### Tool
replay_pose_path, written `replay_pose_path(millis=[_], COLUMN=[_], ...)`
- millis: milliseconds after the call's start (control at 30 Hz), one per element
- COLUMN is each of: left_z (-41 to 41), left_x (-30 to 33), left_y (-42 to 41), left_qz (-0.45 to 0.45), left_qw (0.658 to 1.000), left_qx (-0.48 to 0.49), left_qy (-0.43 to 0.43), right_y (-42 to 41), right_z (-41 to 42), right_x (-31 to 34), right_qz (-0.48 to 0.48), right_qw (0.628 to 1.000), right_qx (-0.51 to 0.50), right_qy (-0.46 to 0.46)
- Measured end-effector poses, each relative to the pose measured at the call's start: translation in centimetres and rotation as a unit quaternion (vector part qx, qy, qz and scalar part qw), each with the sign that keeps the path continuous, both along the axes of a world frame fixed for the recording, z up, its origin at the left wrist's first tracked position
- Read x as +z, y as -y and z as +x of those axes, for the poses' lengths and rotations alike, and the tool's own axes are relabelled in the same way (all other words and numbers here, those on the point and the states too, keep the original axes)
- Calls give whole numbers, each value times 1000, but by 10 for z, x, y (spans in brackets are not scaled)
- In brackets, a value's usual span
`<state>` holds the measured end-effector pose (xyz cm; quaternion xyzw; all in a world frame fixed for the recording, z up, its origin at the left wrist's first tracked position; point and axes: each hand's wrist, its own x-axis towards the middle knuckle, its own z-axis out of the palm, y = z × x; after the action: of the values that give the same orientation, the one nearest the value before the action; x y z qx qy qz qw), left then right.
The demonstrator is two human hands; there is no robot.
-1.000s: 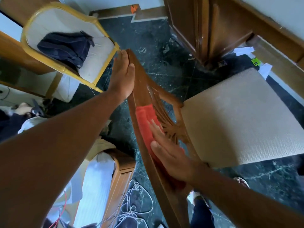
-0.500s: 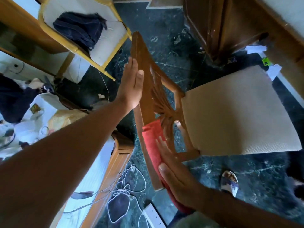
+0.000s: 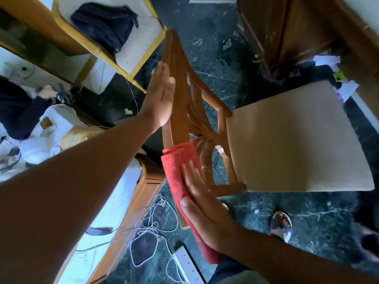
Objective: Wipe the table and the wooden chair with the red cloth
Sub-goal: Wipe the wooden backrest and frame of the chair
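Note:
I look down on a wooden chair [image 3: 178, 95] with a carved backrest and a beige padded seat [image 3: 297, 140]. My left hand [image 3: 160, 99] lies flat, fingers straight, against the outer side of the backrest's top rail. The red cloth [image 3: 176, 171] is draped over the near end of that rail. My right hand [image 3: 201, 203] presses the cloth flat against the wood, its fingers reaching through the carved slats.
A yellow-framed chair [image 3: 147, 52] with a dark garment [image 3: 106, 23] stands at the upper left. A wooden cabinet [image 3: 143, 191], white cables [image 3: 151, 226] and a power strip [image 3: 186, 263] lie below on the dark marble floor. A dark wooden table leg [image 3: 276, 33] is at the upper right. My sandalled foot [image 3: 281, 224] shows.
My right hand has slid the red cloth along the rail toward its near end. The left hand moved from the rail's far tip to its middle. The view shifted.

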<state>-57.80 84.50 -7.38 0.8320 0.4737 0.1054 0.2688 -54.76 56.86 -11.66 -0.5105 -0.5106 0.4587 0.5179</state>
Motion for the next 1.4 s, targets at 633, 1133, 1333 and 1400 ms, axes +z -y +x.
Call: replay_pose_path(millis=[633, 1133, 1333, 1400], left_z=[-36, -126, -122, -123], left_x=[37, 14, 16, 16], left_y=[22, 172, 163, 160], left_qz=[109, 93, 168, 174], left_qw=[975, 977, 942, 935], left_qx=[-106, -157, -260, -275], left_qy=[-163, -111, -128, -143], right_y=[6, -227, -234, -200], right_z=[-8, 42, 46, 40], right_x=[40, 52, 67, 62], right_qz=[-107, -195, -204, -186], right_qw=[992, 917, 905, 915], right_qx=[-23, -47, 1, 26], right_qy=[68, 345, 373, 357])
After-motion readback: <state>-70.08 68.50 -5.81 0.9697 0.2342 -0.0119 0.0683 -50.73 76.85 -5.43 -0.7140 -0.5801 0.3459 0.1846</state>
